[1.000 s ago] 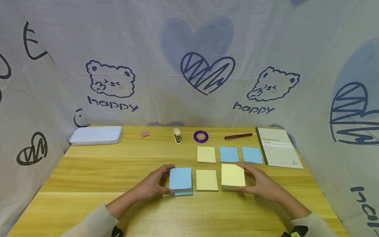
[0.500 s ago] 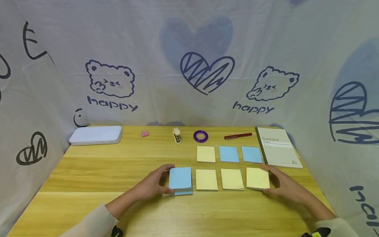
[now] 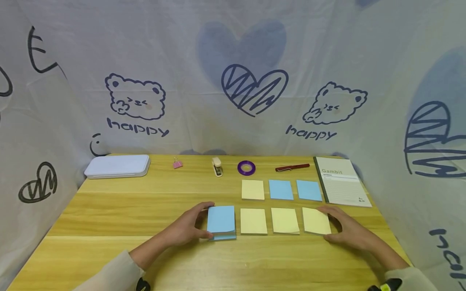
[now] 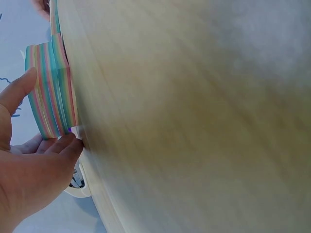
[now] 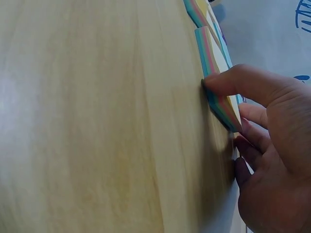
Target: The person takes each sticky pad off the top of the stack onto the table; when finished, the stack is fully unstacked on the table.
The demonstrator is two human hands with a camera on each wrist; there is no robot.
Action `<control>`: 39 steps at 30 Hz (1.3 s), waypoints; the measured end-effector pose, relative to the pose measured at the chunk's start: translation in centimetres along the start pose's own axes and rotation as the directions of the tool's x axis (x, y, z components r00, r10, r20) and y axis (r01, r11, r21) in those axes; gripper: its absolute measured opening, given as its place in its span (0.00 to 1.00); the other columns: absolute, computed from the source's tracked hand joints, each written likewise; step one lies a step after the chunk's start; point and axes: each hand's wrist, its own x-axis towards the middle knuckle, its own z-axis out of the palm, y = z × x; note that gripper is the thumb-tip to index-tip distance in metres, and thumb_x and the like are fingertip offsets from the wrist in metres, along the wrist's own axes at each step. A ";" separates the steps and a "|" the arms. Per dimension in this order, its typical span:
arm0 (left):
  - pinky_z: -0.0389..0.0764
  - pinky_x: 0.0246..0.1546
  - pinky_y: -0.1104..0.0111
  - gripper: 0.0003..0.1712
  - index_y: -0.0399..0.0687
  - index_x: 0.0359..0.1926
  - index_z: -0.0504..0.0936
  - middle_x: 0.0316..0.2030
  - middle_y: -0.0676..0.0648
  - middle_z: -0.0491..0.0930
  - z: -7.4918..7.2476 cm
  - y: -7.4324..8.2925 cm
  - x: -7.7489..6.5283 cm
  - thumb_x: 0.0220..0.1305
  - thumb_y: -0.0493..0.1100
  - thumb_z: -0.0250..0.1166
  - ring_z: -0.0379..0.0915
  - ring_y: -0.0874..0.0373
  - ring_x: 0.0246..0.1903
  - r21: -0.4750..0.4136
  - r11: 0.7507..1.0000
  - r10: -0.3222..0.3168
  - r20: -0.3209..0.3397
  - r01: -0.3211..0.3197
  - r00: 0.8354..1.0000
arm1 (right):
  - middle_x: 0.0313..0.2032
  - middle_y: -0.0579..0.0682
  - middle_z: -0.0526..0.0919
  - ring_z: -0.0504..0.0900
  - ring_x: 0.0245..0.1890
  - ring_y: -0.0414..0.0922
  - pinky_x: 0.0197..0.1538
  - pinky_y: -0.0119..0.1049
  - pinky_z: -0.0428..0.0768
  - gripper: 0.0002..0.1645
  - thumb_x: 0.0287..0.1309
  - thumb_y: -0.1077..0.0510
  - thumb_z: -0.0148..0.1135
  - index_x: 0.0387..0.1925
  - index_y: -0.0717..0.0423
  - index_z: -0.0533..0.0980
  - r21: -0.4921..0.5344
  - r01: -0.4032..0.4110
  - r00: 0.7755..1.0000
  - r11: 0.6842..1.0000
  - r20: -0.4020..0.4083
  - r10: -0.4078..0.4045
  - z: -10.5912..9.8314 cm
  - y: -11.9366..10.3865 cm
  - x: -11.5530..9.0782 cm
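Observation:
In the head view my left hand [image 3: 189, 226] grips a thick stack of sticky notes [image 3: 221, 220] with a blue top, which lies left of the front row. The left wrist view shows the stack's striped edges [image 4: 46, 92] between thumb and fingers. My right hand [image 3: 346, 228] pinches the rightmost pad of yellow sticky notes [image 3: 315, 221] by its right side, thumb at the near corner. This pad's edge [image 5: 208, 60] is layered in several colours in the right wrist view. Two more yellow pads, a left one [image 3: 253, 221] and a right one [image 3: 285, 220], lie between the hands.
Behind lie a yellow pad [image 3: 253, 190] and two blue pads, one in the middle [image 3: 280, 190] and one right [image 3: 309, 190]. Along the back are a white case [image 3: 118, 166], pink binder clip [image 3: 177, 163], stapler [image 3: 217, 167], purple tape roll [image 3: 246, 168], red pen [image 3: 292, 167] and notebook [image 3: 342, 180].
My right hand has moved right and set a yellow pad at the row's right end, where it now lies slightly turned. Another yellow pad stays where the hand was. The left hand has held still.

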 end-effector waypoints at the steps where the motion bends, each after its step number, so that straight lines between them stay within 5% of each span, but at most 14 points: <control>1: 0.62 0.73 0.39 0.52 0.37 0.78 0.57 0.73 0.33 0.64 0.0 0.0 0.0 0.60 0.40 0.77 0.61 0.34 0.72 0.004 1.000 0.003 0.001 -0.003 1.000 | 0.73 0.68 0.61 0.59 0.71 0.71 0.64 0.75 0.66 0.51 0.56 0.48 0.78 0.75 0.59 0.64 0.001 -0.007 1.000 1.000 0.000 0.007 0.0 0.0 0.0; 11: 0.64 0.71 0.39 0.52 0.36 0.78 0.57 0.72 0.32 0.65 0.0 0.2 -0.1 0.60 0.40 0.77 0.63 0.34 0.71 0.014 1.000 0.015 0.000 -0.015 1.000 | 0.73 0.67 0.60 0.58 0.72 0.71 0.64 0.76 0.64 0.53 0.57 0.49 0.78 0.76 0.60 0.62 0.050 -0.007 1.000 0.999 -0.013 0.007 0.0 -0.2 -0.2; 13: 0.65 0.70 0.39 0.52 0.36 0.78 0.56 0.72 0.32 0.65 0.0 0.1 0.0 0.61 0.40 0.77 0.63 0.34 0.71 0.010 1.000 0.016 0.005 -0.017 1.000 | 0.73 0.66 0.60 0.60 0.72 0.71 0.69 0.66 0.67 0.52 0.58 0.48 0.77 0.76 0.59 0.61 0.071 -0.005 1.000 0.997 -0.015 0.006 -0.1 -0.5 -0.3; 16: 0.66 0.70 0.39 0.52 0.36 0.78 0.56 0.71 0.32 0.66 0.0 0.1 0.0 0.61 0.40 0.77 0.64 0.34 0.70 0.007 1.000 0.012 0.008 -0.012 1.000 | 0.73 0.68 0.61 0.60 0.71 0.73 0.68 0.68 0.67 0.50 0.60 0.50 0.75 0.77 0.60 0.61 0.079 0.000 1.000 0.997 -0.027 0.002 -0.4 -1.3 -0.2; 21: 0.68 0.69 0.39 0.52 0.35 0.78 0.56 0.71 0.32 0.67 0.0 0.1 -0.1 0.61 0.40 0.77 0.65 0.34 0.69 0.011 1.000 0.010 0.008 -0.011 1.000 | 0.75 0.69 0.58 0.55 0.73 0.75 0.61 0.83 0.61 0.50 0.62 0.51 0.74 0.78 0.58 0.60 0.050 0.007 0.999 0.999 -0.050 -0.004 -0.9 -3.5 0.3; 34: 0.66 0.70 0.39 0.52 0.34 0.78 0.56 0.70 0.32 0.68 -0.1 0.5 -0.2 0.61 0.40 0.77 0.64 0.34 0.70 0.018 1.000 0.012 0.006 -0.012 1.000 | 0.78 0.58 0.58 0.55 0.77 0.68 0.67 0.77 0.63 0.50 0.62 0.49 0.73 0.80 0.42 0.59 0.032 0.120 0.993 0.992 0.005 -0.120 0.6 -9.8 4.4; 39: 0.66 0.69 0.39 0.53 0.34 0.78 0.55 0.70 0.32 0.68 -0.1 0.3 -0.1 0.61 0.40 0.77 0.64 0.34 0.69 0.014 1.000 0.011 0.015 -0.011 1.000 | 0.79 0.58 0.57 0.54 0.77 0.66 0.69 0.75 0.62 0.51 0.63 0.44 0.72 0.80 0.44 0.58 0.044 0.149 0.987 0.988 0.054 -0.151 1.8 -12.4 6.3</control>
